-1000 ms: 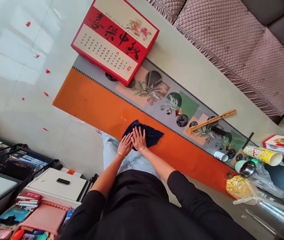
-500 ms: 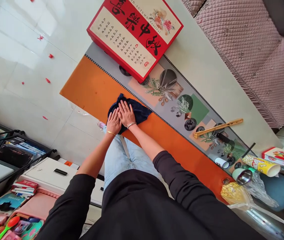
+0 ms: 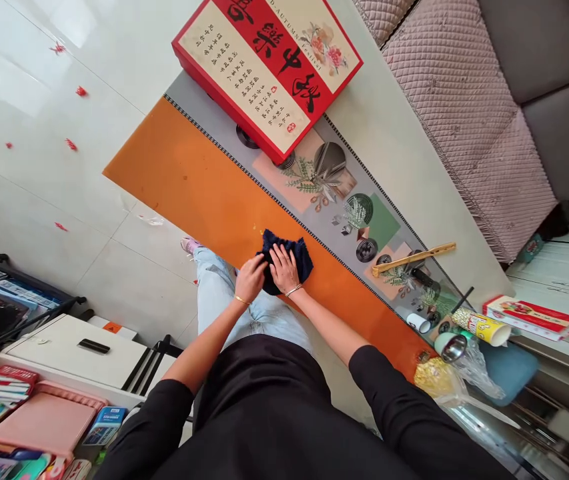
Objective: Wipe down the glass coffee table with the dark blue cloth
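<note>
A dark navy cloth (image 3: 304,259) lies bunched on the orange part of the table mat (image 3: 164,167), near its front edge. My right hand (image 3: 285,269) rests on top of it, palm down with fingers stretched out. At the cloth's left edge, my left hand (image 3: 251,277) has its fingers bent and closed on the fabric; the fingertips are partly hidden. Small yellowish crumbs (image 3: 255,228) dot the mat just beyond the cloth's far left corner.
A big red gift box (image 3: 269,73) stands at the mat's far end. To the right lie a wooden back scratcher (image 3: 414,259), a white paper cup (image 3: 418,323), a popcorn cup (image 3: 484,327) and a bag of popcorn (image 3: 434,377). Red scraps (image 3: 71,144) dot the tiled floor.
Both hands and the cloth have slid right along the mat and nearer my body. My left hand went from lying flat to bent fingers at the cloth's edge. Crumbs now show beside the cloth.
</note>
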Available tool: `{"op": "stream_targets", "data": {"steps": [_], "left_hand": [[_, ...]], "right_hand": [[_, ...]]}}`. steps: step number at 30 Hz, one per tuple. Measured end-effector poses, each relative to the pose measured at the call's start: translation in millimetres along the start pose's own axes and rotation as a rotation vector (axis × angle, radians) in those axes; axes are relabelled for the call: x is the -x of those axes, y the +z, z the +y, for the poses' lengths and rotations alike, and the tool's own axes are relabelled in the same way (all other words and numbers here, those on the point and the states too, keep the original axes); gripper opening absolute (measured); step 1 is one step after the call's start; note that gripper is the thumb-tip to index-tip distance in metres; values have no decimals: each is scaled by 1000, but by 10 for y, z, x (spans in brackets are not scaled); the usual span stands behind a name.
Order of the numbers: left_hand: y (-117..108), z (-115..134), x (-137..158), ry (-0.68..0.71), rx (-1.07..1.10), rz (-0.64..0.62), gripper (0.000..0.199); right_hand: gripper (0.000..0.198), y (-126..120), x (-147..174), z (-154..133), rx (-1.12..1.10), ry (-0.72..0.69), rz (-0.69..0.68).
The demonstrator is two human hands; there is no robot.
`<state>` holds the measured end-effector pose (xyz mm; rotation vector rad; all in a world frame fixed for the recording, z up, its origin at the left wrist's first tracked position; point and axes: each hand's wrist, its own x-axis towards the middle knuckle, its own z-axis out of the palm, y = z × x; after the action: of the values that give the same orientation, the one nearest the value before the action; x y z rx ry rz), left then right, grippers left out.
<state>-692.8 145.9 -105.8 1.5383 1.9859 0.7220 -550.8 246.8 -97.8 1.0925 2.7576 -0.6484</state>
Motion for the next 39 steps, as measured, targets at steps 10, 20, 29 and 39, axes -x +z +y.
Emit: {"op": "stream_targets", "data": {"steps": [10, 20, 29, 39], "left_hand": [[-531, -891, -981, -743, -150, 600, 55], [-479, -832, -1014, -735, -172, 559, 68], [-455, -839, -1014, -738, -159, 543, 70], [-483, -812, -1023, -749, -164, 543, 66]], "right_hand": [[56, -17, -531, -123, 20, 20, 45], [62, 62, -982, -326, 2, 11, 26], [53, 71, -386, -112, 5, 43, -27], [53, 30, -639, -246, -6, 79, 20]]}}
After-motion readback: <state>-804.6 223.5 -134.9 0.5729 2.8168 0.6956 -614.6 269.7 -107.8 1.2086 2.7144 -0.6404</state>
